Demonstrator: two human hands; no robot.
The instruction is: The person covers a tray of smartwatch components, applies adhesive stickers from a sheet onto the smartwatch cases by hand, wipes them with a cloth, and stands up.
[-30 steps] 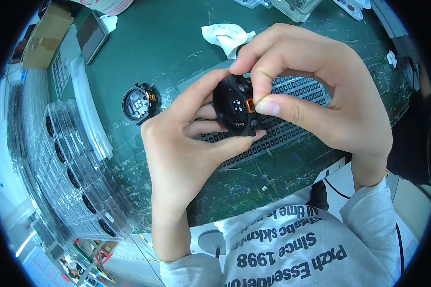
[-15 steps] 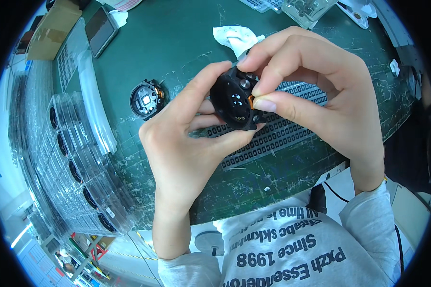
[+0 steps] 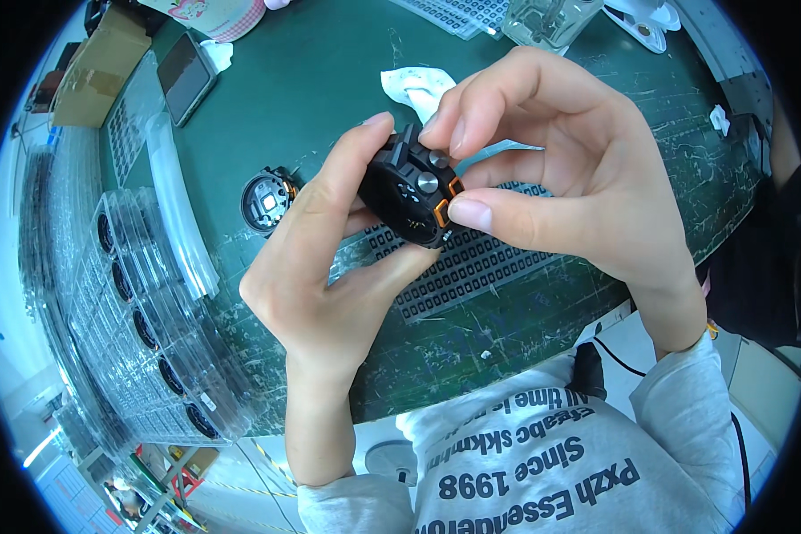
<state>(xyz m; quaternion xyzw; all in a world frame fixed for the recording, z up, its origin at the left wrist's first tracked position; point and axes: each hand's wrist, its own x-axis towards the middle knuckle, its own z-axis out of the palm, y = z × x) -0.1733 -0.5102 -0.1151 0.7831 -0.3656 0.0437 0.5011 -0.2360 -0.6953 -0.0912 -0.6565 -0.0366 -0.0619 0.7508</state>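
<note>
A black round watch case with silver buttons and orange trim on its side is tilted up above the table. My left hand is closed around it, thumb and fingers on opposite edges. Closed on the case's button side is my right hand, its thumb against the orange trim and its fingertips at the upper edge. A thin light-blue strip sticks out by the right fingers; what it is fixed to is hidden. Beneath the hands lies a sheet of small dark pieces. Another watch part with orange trim rests left of my hands.
Stacked clear plastic trays with black rings stand at the left, beside a long clear plastic strip. Further back are a phone, a cardboard box, a crumpled white tissue and a glass jar.
Both hands have moved slightly left with the watch case, which has turned so its buttoned side shows more. The light-blue strip has come into sight by the right fingers.
</note>
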